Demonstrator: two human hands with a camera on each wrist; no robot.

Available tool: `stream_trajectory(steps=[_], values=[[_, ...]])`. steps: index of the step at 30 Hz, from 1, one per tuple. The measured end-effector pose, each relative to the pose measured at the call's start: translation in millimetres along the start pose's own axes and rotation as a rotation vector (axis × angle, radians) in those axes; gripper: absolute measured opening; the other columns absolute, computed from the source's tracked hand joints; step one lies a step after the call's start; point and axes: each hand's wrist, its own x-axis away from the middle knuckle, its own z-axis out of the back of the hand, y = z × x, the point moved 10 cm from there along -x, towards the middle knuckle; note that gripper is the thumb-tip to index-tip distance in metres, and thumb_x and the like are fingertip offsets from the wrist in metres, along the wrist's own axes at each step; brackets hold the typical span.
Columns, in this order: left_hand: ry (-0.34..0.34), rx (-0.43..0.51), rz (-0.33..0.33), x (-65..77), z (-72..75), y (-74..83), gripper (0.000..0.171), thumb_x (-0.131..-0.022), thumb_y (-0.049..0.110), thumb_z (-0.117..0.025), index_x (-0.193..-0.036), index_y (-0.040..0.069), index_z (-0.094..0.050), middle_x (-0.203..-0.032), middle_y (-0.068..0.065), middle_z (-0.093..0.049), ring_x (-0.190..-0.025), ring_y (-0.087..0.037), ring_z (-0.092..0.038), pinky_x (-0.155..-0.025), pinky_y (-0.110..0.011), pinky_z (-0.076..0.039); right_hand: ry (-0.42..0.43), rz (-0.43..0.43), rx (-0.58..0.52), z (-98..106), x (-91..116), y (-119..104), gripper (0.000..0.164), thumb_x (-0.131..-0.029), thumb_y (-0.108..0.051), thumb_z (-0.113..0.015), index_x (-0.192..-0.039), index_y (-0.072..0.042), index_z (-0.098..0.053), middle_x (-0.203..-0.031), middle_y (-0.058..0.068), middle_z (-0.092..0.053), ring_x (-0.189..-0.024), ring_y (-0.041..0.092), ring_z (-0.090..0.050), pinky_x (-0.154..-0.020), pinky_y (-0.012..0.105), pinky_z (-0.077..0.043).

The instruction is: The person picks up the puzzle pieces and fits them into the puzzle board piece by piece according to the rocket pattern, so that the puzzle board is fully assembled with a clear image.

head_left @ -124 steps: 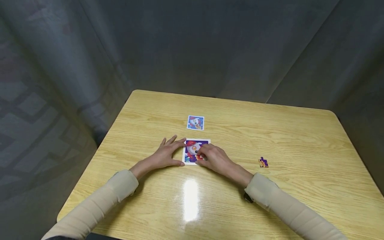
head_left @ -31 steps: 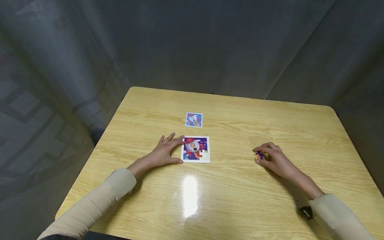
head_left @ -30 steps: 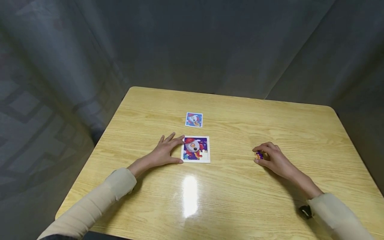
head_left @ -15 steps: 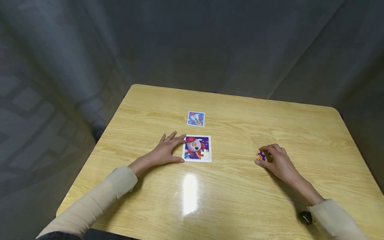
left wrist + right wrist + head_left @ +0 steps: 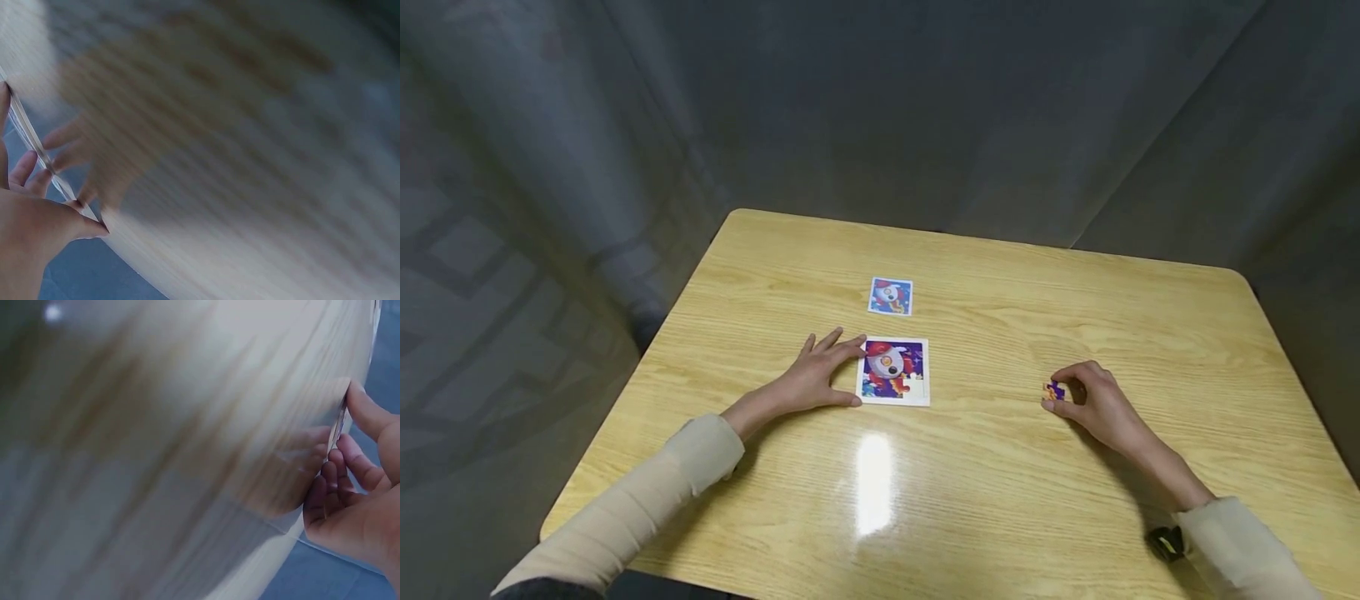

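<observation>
A white-framed jigsaw puzzle [image 5: 916, 393] with a rocket picture lies mid-table; its lower right corner shows bare white backing. My left hand [image 5: 812, 379] rests beside it, fingers spread, with forefinger and thumb tips touching its left edge. Well to the right, my right hand [image 5: 1101, 408] pinches a purple and orange puzzle piece [image 5: 1055, 391] between thumb and forefinger, close over the tabletop. In the right wrist view the piece [image 5: 337, 428] appears as a thin edge between thumb and fingers. In the left wrist view the thumb [image 5: 81, 228] sits at the puzzle's side.
A small picture card [image 5: 891, 297] with the same rocket lies behind the puzzle. The wooden table [image 5: 985, 500] has rounded corners and a bright light reflection near the front. Grey curtains [image 5: 910, 117] hang behind it and at both sides.
Since the oldest frame, my right hand has left the puzzle's lower right and moved right to pinch the piece that lay there. My left hand has stayed at the puzzle's edge.
</observation>
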Motion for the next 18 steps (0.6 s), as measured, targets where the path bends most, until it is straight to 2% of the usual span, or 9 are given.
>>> stream_trajectory(steps=[4, 9, 13, 18], values=[[-0.007, 0.001, 0.0, 0.2, 0.3, 1.0, 0.077, -0.077, 0.047, -0.077, -0.14, 0.014, -0.047, -0.157, -0.004, -0.029, -0.146, -0.035, -0.009, -0.112, -0.062, 0.002, -0.001, -0.002, 0.007, -2, -1, -2, 0.032, -0.076, -0.013, -0.082, -0.1, 0.0, -0.065, -0.091, 0.011, -0.056, -0.08, 0.018, -0.043, -0.066, 0.023, -0.032], [-0.004, 0.0, -0.001, 0.5, 0.4, -0.4, 0.077, -0.077, 0.046, -0.077, -0.14, 0.014, -0.047, -0.156, -0.004, -0.03, -0.146, -0.035, -0.009, -0.112, -0.063, 0.001, -0.041, 0.014, 0.019, -14, -6, -14, 0.032, -0.079, -0.021, -0.08, -0.1, -0.002, -0.065, -0.091, 0.006, -0.057, -0.078, 0.016, -0.044, -0.064, 0.025, -0.037], [-0.009, 0.001, -0.003, 0.1, -1.4, -0.9, 0.077, -0.077, 0.047, -0.076, -0.14, 0.014, -0.046, -0.157, -0.003, -0.029, -0.146, -0.035, -0.009, -0.112, -0.062, 0.002, -0.088, 0.027, 0.028, -27, -15, -30, 0.033, -0.08, -0.027, -0.079, -0.101, -0.005, -0.064, -0.09, 0.002, -0.057, -0.077, 0.015, -0.045, -0.061, 0.026, -0.039], [0.0, 0.006, -0.01, -0.4, -0.6, 0.6, 0.076, -0.077, 0.046, -0.077, -0.139, 0.014, -0.047, -0.156, -0.004, -0.03, -0.146, -0.035, -0.01, -0.112, -0.064, 0.001, -0.126, 0.054, 0.031, -44, -33, -56, 0.037, -0.079, -0.029, -0.08, -0.103, -0.007, -0.063, -0.094, 0.002, -0.058, -0.08, 0.015, -0.048, -0.065, 0.03, -0.043]])
